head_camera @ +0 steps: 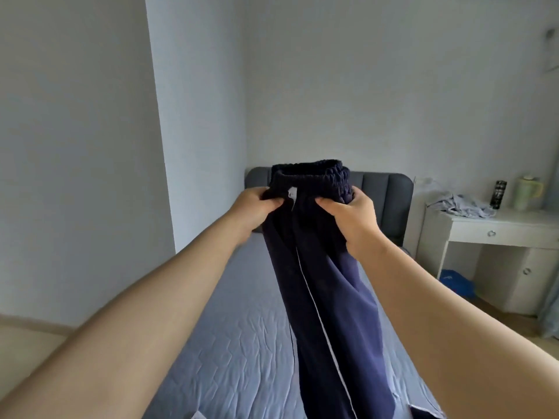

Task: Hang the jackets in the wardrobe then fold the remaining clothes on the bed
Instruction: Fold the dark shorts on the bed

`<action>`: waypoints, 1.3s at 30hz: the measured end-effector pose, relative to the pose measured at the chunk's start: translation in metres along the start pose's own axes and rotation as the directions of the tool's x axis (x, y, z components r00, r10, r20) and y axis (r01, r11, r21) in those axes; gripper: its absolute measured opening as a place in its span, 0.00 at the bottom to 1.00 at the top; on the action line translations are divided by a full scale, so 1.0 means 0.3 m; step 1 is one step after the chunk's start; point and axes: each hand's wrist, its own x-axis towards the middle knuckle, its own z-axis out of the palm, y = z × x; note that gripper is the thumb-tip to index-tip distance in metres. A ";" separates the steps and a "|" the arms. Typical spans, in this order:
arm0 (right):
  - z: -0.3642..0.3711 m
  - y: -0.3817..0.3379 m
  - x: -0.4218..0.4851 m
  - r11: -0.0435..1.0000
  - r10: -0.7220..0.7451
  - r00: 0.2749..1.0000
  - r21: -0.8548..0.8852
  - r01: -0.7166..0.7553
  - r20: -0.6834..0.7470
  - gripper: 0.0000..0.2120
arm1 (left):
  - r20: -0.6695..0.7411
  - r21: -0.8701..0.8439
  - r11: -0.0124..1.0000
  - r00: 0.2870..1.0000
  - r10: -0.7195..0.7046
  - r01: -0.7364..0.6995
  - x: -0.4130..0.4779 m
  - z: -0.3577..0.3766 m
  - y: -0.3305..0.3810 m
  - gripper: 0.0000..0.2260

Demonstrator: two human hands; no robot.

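Note:
A pair of navy track trousers point(329, 297) with a thin white side stripe hangs in the air over the bed point(236, 358). Its elastic waistband is at the top, level with the headboard. My left hand point(257, 207) grips the left side of the waistband. My right hand point(351, 216) grips the right side. The trouser legs run down toward the bottom of the view, where their ends are cut off by the frame edge.
The bed has a wrinkled blue-grey sheet and a dark grey padded headboard point(384, 195). A white desk point(499, 231) at the right carries crumpled pale clothing point(462, 204), a dark can and a pale green jug. A blue bag point(456, 282) lies under it.

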 end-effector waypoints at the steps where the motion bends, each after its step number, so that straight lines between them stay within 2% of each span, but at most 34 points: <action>1: -0.010 -0.045 0.025 0.991 -0.075 0.997 -0.111 0.073 -0.018 0.09 | -0.032 0.041 0.998 0.999 0.044 -0.043 0.024 -0.022 0.042 0.04; 4: -0.044 -0.222 0.100 0.885 -0.287 0.958 -0.382 0.267 0.005 0.14 | -0.092 0.152 0.970 0.975 0.202 -0.187 0.080 -0.073 0.208 0.04; 6: -0.061 -0.331 0.133 0.815 -0.390 0.921 -0.454 0.359 0.029 0.16 | -0.141 0.289 0.919 0.937 0.319 -0.269 0.110 -0.093 0.305 0.03; 8: -0.069 -0.389 0.159 0.767 -0.416 0.909 -0.523 0.372 0.035 0.18 | -0.186 0.467 0.848 0.910 0.371 -0.250 0.130 -0.104 0.354 0.08; 10: -0.070 -0.400 0.166 0.742 -0.372 0.926 -0.578 0.339 0.065 0.19 | -0.197 0.513 0.840 0.927 0.318 -0.179 0.138 -0.110 0.366 0.09; 12: -0.070 -0.395 0.161 0.765 -0.322 0.945 -0.569 0.300 0.065 0.18 | -0.182 0.362 0.917 0.952 0.246 -0.167 0.138 -0.113 0.362 0.08; 14: -0.072 -0.403 0.147 0.912 -0.192 0.979 -0.356 0.201 0.062 0.16 | -0.177 0.046 0.987 0.971 0.162 -0.157 0.119 -0.122 0.372 0.08; 15: -0.076 -0.413 0.136 0.974 -0.063 0.991 -0.208 0.087 0.121 0.15 | -0.145 -0.119 0.987 0.985 0.094 -0.112 0.104 -0.126 0.376 0.09; 17: -0.092 -0.435 0.119 0.988 0.155 0.934 -0.021 -0.156 0.322 0.13 | -0.051 -0.315 0.949 0.999 0.004 -0.020 0.082 -0.143 0.378 0.10; 20: -0.114 -0.416 0.110 0.960 0.205 0.871 0.080 -0.267 0.445 0.09 | 0.025 -0.316 0.949 1.000 0.000 0.008 0.073 -0.158 0.362 0.11; 24: -0.104 -0.392 0.102 0.935 0.182 0.884 0.202 -0.291 0.431 0.09 | 0.095 -0.323 0.946 0.995 -0.008 0.039 0.052 -0.166 0.364 0.17; 27: -0.079 -0.383 0.117 0.929 0.201 0.896 0.215 -0.303 0.395 0.10 | 0.177 -0.337 0.940 0.984 0.006 0.055 0.044 -0.177 0.358 0.11; 29: -0.065 -0.357 0.121 0.945 0.248 0.905 0.118 -0.305 0.345 0.09 | 0.188 -0.257 0.964 0.982 -0.024 0.073 0.049 -0.180 0.335 0.06; 31: -0.051 -0.300 0.119 0.958 0.286 0.911 -0.080 -0.274 0.298 0.09 | 0.092 0.069 0.992 0.989 -0.115 0.109 0.071 -0.175 0.276 0.09; 33: -0.035 -0.220 0.113 0.929 0.284 0.916 -0.318 -0.189 0.283 0.09 | -0.007 0.421 0.897 0.989 -0.147 0.136 0.091 -0.163 0.197 0.14; 34: -0.025 -0.169 0.119 0.895 0.276 0.920 -0.423 -0.140 0.279 0.10 | -0.022 0.507 0.847 0.985 -0.169 0.157 0.100 -0.149 0.151 0.15; 35: -0.014 -0.117 0.129 0.860 0.278 0.922 -0.498 -0.114 0.268 0.11 | -0.031 0.532 0.825 0.978 -0.205 0.190 0.111 -0.136 0.104 0.16; 37: 0.008 -0.037 0.140 0.812 0.324 0.923 -0.563 -0.157 0.210 0.10 | -0.055 0.442 0.848 0.952 -0.301 0.293 0.116 -0.100 0.038 0.15; 39: 0.034 0.025 0.161 0.823 0.403 0.907 -0.483 -0.298 0.126 0.06 | -0.056 0.279 0.874 0.915 -0.399 0.398 0.143 -0.068 -0.010 0.14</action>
